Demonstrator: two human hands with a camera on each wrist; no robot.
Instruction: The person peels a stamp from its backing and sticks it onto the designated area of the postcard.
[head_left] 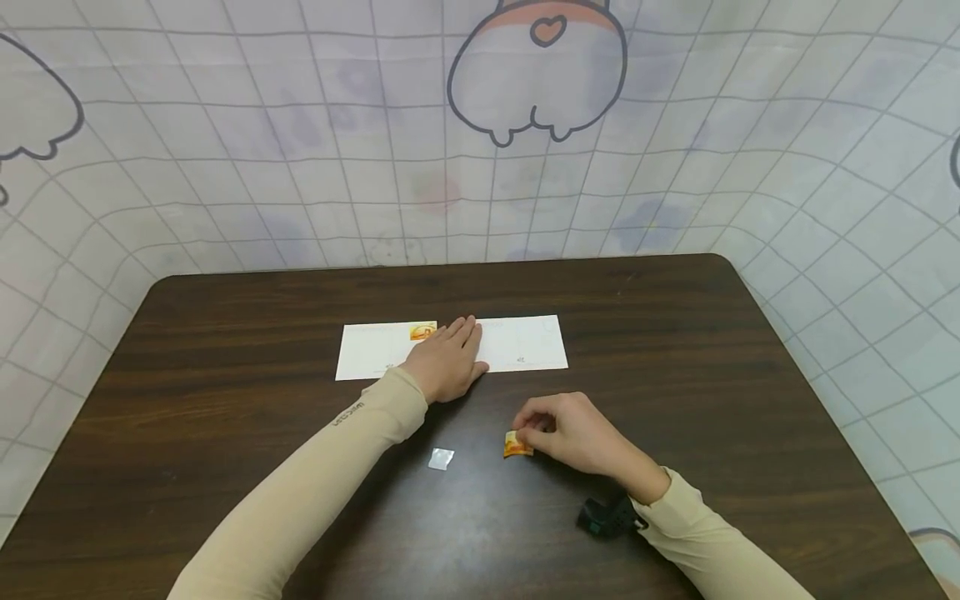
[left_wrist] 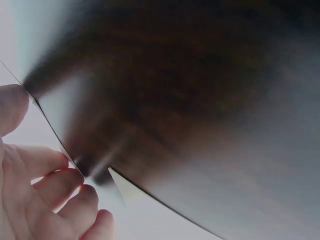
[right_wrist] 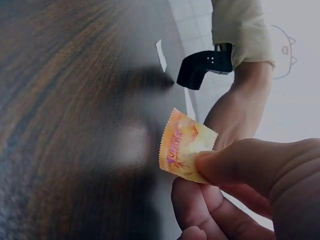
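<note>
My left hand (head_left: 448, 358) rests across the inner ends of two white cards lying side by side, its fingers stretched out. The left card (head_left: 371, 350) bears an orange and yellow stamp (head_left: 422, 332) at its upper right corner; the right card (head_left: 525, 343) shows no stamp on its visible part. Nearer to me, my right hand (head_left: 573, 433) pinches another stamp (right_wrist: 182, 147) between thumb and fingers. This stamp is orange and yellow, with toothed edges and purple lettering, and is held tilted. A small whitish square piece (head_left: 441, 458) lies on the table between my forearms.
The dark wood-grain table (head_left: 225, 433) ends at a far edge beyond the cards. Behind and beside it hangs a white gridded cloth (head_left: 337, 167) with cartoon drawings. A black camera (head_left: 603, 517) sits under my right wrist.
</note>
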